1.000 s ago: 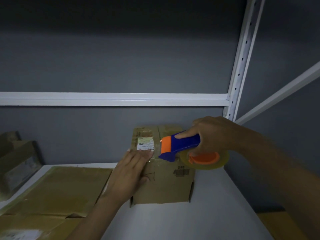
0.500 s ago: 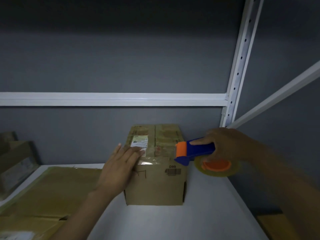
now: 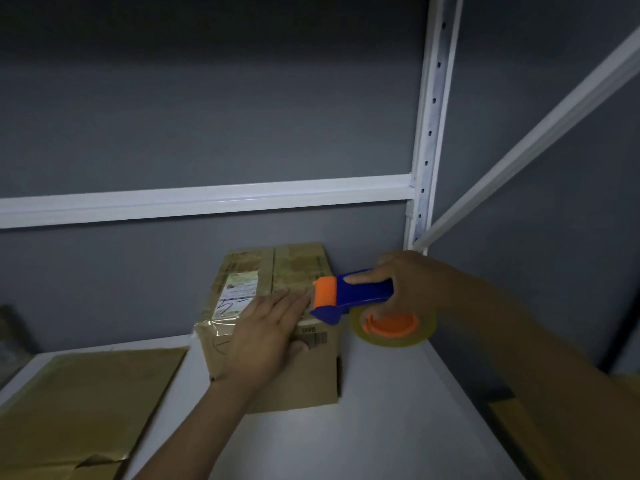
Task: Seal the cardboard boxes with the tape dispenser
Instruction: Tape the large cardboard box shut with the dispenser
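**Tape strip across box top, dispenser at right edge**

Head view: 1 box stands on a white shelf, its back near the grey wall. The left hand lies flat with straight fingers over the box's front top edge, probably pressing clear tape down and steadying the box. The right hand grips the tape dispenser at the box's right top edge, likely placed for cutting. Flattened cardboard lies left of the box. Light is dim.

Dim room: grey wall, white metal rack upright w/ white shelf.
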Tool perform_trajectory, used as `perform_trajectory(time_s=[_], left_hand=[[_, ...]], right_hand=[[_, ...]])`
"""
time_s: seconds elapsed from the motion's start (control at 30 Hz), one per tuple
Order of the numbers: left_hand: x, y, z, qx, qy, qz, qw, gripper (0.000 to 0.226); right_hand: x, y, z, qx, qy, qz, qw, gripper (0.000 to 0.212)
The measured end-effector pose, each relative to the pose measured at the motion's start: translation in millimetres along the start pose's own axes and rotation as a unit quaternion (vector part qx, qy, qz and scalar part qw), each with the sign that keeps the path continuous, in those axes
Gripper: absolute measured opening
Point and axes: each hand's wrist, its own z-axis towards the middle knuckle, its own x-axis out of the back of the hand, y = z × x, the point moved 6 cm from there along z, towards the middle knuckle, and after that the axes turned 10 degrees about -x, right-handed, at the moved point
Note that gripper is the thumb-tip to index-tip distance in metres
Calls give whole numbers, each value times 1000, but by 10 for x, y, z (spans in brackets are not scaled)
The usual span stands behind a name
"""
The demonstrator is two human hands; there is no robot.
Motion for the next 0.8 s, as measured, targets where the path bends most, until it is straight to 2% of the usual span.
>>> perform_trajectory(time_s=[0.1,0.27,0.37,0.5,0.6,0.63,0.7,0.8], left_hand=[[-27,-26,-5,-7,3,1,1000,70],[-2,-24,11,-20,19,11,1000,73],[-9,-54,5,-8,-9,11,1000,71],[-31,-81,-26,3,-42,-6,999,73],[14,-53,5,5,-29,5,1000,68],[23,-25,31,3,-27,19,999,70],[5,63,99,-13,-45,48,998,90],[-72,202,178,-43,-76,42,995,108]], right_hand=[[-76,124,-77,-14,-15,59,998,72],[-81,496,-253,-58,-17,106,992,69],[-181,619,-331,-78,-23,152,985,68],[-362,715,-478,-85,-17,167,982,69],[-500,630,-502,-68,-9,172,983,69],[-563,572,-476,-63,-1,158,985,70],[-667,471,-406,-72,20,115,991,72],[-788,412,-303,-83,41,102,990,73]])
